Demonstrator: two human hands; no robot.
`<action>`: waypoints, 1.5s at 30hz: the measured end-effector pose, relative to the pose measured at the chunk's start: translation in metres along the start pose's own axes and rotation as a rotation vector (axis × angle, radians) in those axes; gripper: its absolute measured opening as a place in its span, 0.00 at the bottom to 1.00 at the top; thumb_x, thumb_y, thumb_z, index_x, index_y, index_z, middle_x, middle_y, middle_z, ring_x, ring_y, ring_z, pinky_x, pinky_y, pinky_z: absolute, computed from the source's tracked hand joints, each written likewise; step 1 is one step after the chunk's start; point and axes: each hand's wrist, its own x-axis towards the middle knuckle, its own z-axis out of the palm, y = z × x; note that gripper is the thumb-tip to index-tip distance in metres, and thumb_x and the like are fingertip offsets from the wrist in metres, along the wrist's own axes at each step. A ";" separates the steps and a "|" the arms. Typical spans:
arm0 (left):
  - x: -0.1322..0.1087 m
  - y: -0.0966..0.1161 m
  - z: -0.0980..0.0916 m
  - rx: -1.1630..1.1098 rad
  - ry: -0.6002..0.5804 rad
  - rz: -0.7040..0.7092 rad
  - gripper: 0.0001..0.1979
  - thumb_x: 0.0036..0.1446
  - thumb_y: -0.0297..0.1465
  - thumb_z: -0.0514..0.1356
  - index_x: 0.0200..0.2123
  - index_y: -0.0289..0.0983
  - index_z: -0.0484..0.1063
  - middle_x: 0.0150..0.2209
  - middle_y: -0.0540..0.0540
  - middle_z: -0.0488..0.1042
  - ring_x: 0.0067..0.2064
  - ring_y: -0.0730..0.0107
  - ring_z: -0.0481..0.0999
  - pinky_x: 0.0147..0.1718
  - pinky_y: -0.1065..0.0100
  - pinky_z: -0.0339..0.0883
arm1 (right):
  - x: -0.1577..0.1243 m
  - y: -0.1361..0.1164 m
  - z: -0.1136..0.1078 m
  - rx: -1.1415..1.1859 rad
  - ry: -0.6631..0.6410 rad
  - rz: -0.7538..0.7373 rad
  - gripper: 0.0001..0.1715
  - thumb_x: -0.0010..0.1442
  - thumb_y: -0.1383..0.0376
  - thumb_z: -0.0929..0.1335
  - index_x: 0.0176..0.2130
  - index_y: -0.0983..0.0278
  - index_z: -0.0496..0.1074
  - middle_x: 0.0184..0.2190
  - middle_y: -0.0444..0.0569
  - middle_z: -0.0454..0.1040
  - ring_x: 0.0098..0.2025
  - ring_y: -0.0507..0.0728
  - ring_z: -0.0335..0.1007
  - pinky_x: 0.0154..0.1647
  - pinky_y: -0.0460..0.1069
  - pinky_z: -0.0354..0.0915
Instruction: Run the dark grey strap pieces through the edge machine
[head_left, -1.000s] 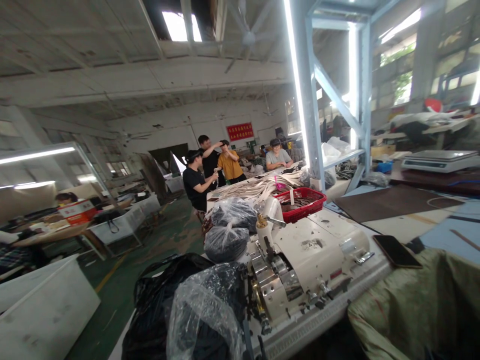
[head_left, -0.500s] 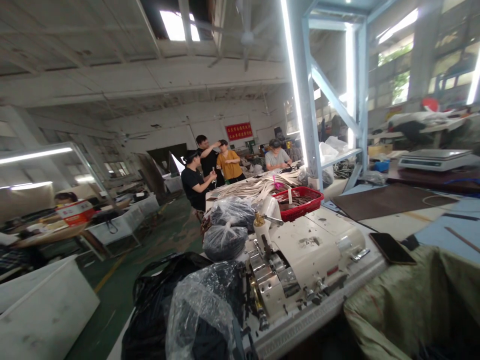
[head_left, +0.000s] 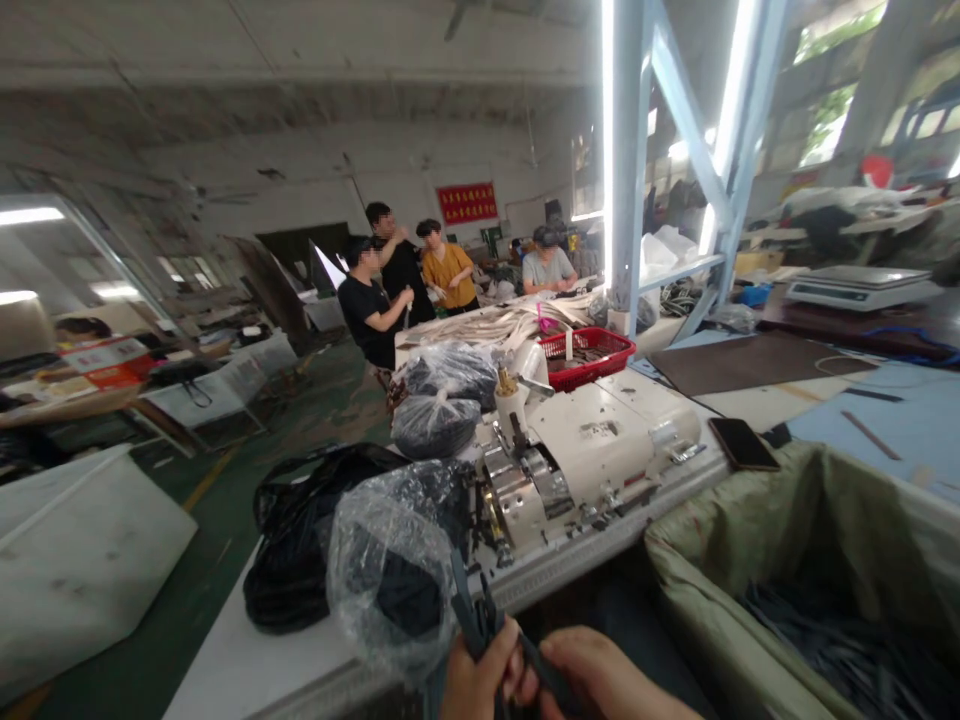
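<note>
Left hand (head_left: 481, 675) is grasping narrow dark-grey flat strips (head_left: 468, 615) just beside the crumpled clear plastic bag (head_left: 358, 575), while the right hand (head_left: 600, 668) is pinching a strip's lower end. Both hands are hiding the strips' middle, blur is obscuring their number, and the bottom edge is cutting off both arms.

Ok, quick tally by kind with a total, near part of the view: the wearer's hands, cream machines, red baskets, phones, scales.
Left hand and right hand: 2
Cream machine: 1
Red basket: 1
Phone: 1
Scale: 1
Total: 6; held dark strips too bunched to count.
</note>
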 end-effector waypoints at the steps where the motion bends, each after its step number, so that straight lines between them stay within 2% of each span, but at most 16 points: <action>1: -0.002 0.002 0.003 0.033 0.025 0.067 0.22 0.52 0.44 0.64 0.17 0.35 0.65 0.14 0.53 0.62 0.18 0.77 0.62 0.21 0.72 0.57 | -0.004 -0.003 0.001 0.113 -0.052 0.064 0.22 0.63 0.56 0.62 0.33 0.70 0.75 0.23 0.47 0.70 0.19 0.47 0.61 0.19 0.42 0.57; 3: -0.007 0.010 0.008 0.069 0.025 0.108 0.20 0.51 0.42 0.65 0.19 0.35 0.66 0.14 0.54 0.62 0.18 0.78 0.61 0.21 0.72 0.56 | -0.013 -0.011 0.001 0.313 -0.134 0.197 0.23 0.62 0.57 0.60 0.38 0.72 0.75 0.20 0.46 0.69 0.16 0.46 0.57 0.16 0.41 0.51; 7: -0.008 0.023 0.013 0.052 -0.052 0.105 0.18 0.53 0.38 0.63 0.18 0.36 0.63 0.14 0.54 0.61 0.19 0.78 0.60 0.21 0.73 0.55 | -0.023 -0.025 -0.005 0.563 -0.235 0.297 0.20 0.63 0.62 0.60 0.39 0.74 0.74 0.21 0.44 0.65 0.16 0.44 0.50 0.15 0.38 0.46; 12: -0.010 0.020 0.015 0.001 -0.084 0.062 0.17 0.55 0.36 0.62 0.19 0.36 0.63 0.14 0.55 0.60 0.18 0.78 0.59 0.20 0.72 0.55 | -0.023 -0.019 -0.012 0.764 -0.320 0.409 0.20 0.64 0.64 0.58 0.39 0.76 0.73 0.19 0.43 0.61 0.17 0.44 0.44 0.13 0.37 0.43; 15: -0.010 0.017 0.015 -0.019 -0.090 0.050 0.17 0.55 0.35 0.62 0.18 0.37 0.62 0.14 0.55 0.60 0.18 0.78 0.59 0.20 0.72 0.55 | -0.020 -0.015 -0.015 0.807 -0.340 0.443 0.21 0.65 0.66 0.56 0.40 0.77 0.72 0.19 0.45 0.63 0.17 0.45 0.48 0.12 0.37 0.47; 18: -0.007 0.016 0.014 -0.015 -0.091 0.050 0.17 0.55 0.35 0.62 0.18 0.36 0.62 0.15 0.55 0.60 0.18 0.78 0.60 0.20 0.72 0.56 | -0.018 -0.016 -0.018 0.813 -0.324 0.497 0.25 0.66 0.65 0.53 0.42 0.78 0.71 0.23 0.50 0.70 0.18 0.46 0.58 0.13 0.38 0.54; 21: -0.006 0.016 0.014 -0.028 -0.095 0.043 0.17 0.55 0.35 0.62 0.19 0.36 0.62 0.15 0.55 0.60 0.18 0.79 0.59 0.20 0.72 0.56 | -0.019 -0.018 -0.020 0.777 -0.303 0.537 0.28 0.68 0.64 0.50 0.44 0.77 0.71 0.27 0.56 0.75 0.23 0.50 0.71 0.21 0.40 0.66; 23: -0.005 0.015 0.014 -0.048 -0.088 0.037 0.16 0.55 0.34 0.62 0.20 0.36 0.62 0.15 0.56 0.60 0.18 0.79 0.59 0.20 0.73 0.55 | -0.020 -0.018 -0.022 0.752 -0.301 0.544 0.30 0.69 0.62 0.48 0.46 0.77 0.70 0.33 0.60 0.77 0.31 0.54 0.77 0.30 0.43 0.72; 26: -0.004 0.014 0.015 -0.092 -0.074 0.015 0.15 0.53 0.33 0.64 0.20 0.36 0.62 0.15 0.56 0.60 0.18 0.79 0.59 0.19 0.73 0.55 | -0.024 -0.017 -0.024 0.754 -0.315 0.556 0.35 0.69 0.58 0.46 0.49 0.79 0.68 0.40 0.66 0.77 0.42 0.59 0.78 0.39 0.48 0.73; 32: -0.001 0.010 0.014 -0.172 -0.090 -0.038 0.13 0.53 0.32 0.64 0.23 0.36 0.63 0.16 0.56 0.61 0.17 0.79 0.59 0.18 0.73 0.56 | -0.028 -0.014 -0.028 0.807 -0.367 0.536 0.37 0.69 0.57 0.46 0.49 0.79 0.68 0.43 0.67 0.77 0.46 0.62 0.77 0.44 0.51 0.72; 36: 0.001 0.010 0.013 -0.190 -0.098 -0.023 0.12 0.53 0.32 0.65 0.24 0.36 0.64 0.16 0.56 0.61 0.18 0.80 0.59 0.18 0.73 0.56 | -0.029 -0.011 -0.031 0.788 -0.346 0.534 0.30 0.69 0.59 0.51 0.48 0.78 0.69 0.41 0.65 0.78 0.45 0.61 0.78 0.43 0.49 0.73; 42: 0.001 0.009 0.012 -0.211 -0.135 -0.011 0.10 0.53 0.31 0.65 0.26 0.35 0.67 0.17 0.56 0.61 0.18 0.81 0.59 0.18 0.74 0.57 | -0.032 -0.008 -0.028 0.702 -0.239 0.405 0.06 0.61 0.69 0.67 0.37 0.73 0.71 0.32 0.57 0.81 0.33 0.56 0.80 0.33 0.45 0.75; 45: 0.001 0.008 0.012 -0.178 -0.110 -0.012 0.08 0.53 0.32 0.65 0.30 0.33 0.72 0.17 0.54 0.64 0.18 0.81 0.60 0.18 0.74 0.58 | -0.032 -0.009 -0.025 0.660 -0.173 0.416 0.07 0.57 0.69 0.71 0.35 0.71 0.70 0.32 0.56 0.81 0.34 0.55 0.80 0.32 0.44 0.74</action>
